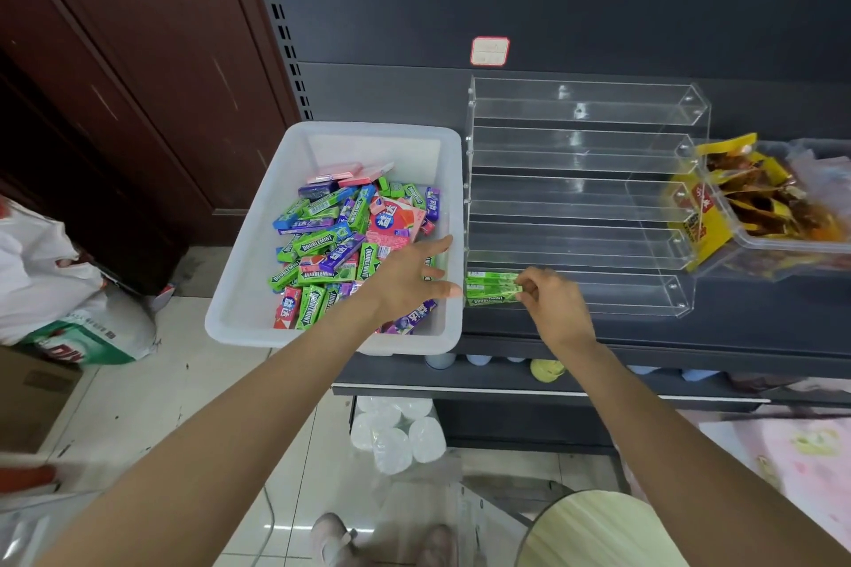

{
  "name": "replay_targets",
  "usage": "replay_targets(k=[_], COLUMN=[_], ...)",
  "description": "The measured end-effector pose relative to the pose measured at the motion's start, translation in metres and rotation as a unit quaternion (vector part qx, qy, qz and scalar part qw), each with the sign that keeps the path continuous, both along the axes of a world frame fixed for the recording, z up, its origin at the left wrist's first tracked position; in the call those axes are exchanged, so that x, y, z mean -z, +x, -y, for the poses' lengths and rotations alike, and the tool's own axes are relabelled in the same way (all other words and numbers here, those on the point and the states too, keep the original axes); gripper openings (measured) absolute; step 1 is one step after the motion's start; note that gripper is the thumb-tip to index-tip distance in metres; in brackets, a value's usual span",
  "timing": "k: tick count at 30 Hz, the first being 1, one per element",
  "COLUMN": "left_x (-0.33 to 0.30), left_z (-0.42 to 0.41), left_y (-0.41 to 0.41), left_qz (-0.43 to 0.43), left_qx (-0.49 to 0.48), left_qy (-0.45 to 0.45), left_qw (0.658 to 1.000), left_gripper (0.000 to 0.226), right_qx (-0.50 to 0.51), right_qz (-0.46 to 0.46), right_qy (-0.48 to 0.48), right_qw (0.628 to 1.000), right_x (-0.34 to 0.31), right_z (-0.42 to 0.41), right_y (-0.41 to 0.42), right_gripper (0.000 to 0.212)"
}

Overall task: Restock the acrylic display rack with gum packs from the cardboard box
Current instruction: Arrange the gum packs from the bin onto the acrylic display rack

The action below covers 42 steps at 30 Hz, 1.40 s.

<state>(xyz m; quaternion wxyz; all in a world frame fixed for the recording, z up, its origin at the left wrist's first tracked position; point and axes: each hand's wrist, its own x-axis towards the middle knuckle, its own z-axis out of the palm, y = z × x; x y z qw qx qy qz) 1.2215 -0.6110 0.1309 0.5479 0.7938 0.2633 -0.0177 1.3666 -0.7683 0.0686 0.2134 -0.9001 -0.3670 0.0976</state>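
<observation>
Green gum packs (490,288): a few, lying lengthwise at the left end of the lowest tier of the clear display rack (580,198). The top one is pinched at its right end by the right hand (555,306), thumb and fingertips closed on the wrapper.

Clear display rack: stepped, five tiers, standing on the dark shelf (690,336) against the dark back panel. The four upper tiers hold no packs.

White plastic bin (258,244): just left of the rack, touching or nearly touching its side wall, resting on the shelf's left end and overhanging the edge. It holds a loose heap of gum packs (340,244), green, purple, blue and pink, piled toward the near and right side; the far left floor of the bin is bare.

Left hand (410,276): held over the right near part of the heap, fingers spread and fairly straight, holding nothing; whether it touches the packs cannot be told.

Clear tub (783,244): right of the rack, filled with yellow and red snack packets (718,203), one hanging over the rim against the rack's side.

Price label (489,51): red-edged, on the back panel above the rack.

Floor items: white sacks (60,290) at far left, wrapped white rolls (396,428) under the shelf.
</observation>
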Motion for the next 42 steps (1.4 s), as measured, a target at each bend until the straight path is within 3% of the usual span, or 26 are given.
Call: replay_targets(k=[9, 15, 21, 28, 36, 42], left_x=[-0.006, -0.016, -0.031, -0.027, -0.013, 0.006], left_z=[0.002, -0.010, -0.066, -0.160, -0.230, -0.244], left_y=[-0.004, -0.029, -0.084, -0.136, -0.133, -0.128], left_qz=[0.001, 0.033, 0.047, 0.008, -0.043, -0.054], left_qx=[-0.004, -0.039, -0.145, -0.208, -0.043, 0.062], left_qy=[0.045, 0.166, 0.261, 0.308, 0.188, 0.130], left_qw=[0.999, 0.985, 0.953, 0.928, 0.980, 0.988], left_gripper=[0.070, 0.039, 0.027, 0.029, 0.064, 0.075], right_qx=[-0.011, 0.002, -0.055, -0.140, -0.121, -0.101], right_qz=[-0.001, -0.008, -0.024, -0.050, -0.028, 0.042], right_qy=[-0.048, 0.078, 0.163, 0.115, -0.002, -0.097], right_qw=[0.999, 0.997, 0.985, 0.982, 0.992, 0.989], right_x=[-0.004, -0.031, -0.069, -0.072, -0.054, -0.045], right_z=[-0.004, -0.026, -0.086, -0.182, -0.269, -0.287], right_y=[-0.005, -0.025, -0.064, -0.120, -0.155, -0.163], right_gripper=[0.018, 0.019, 0.022, 0.027, 0.044, 0.052])
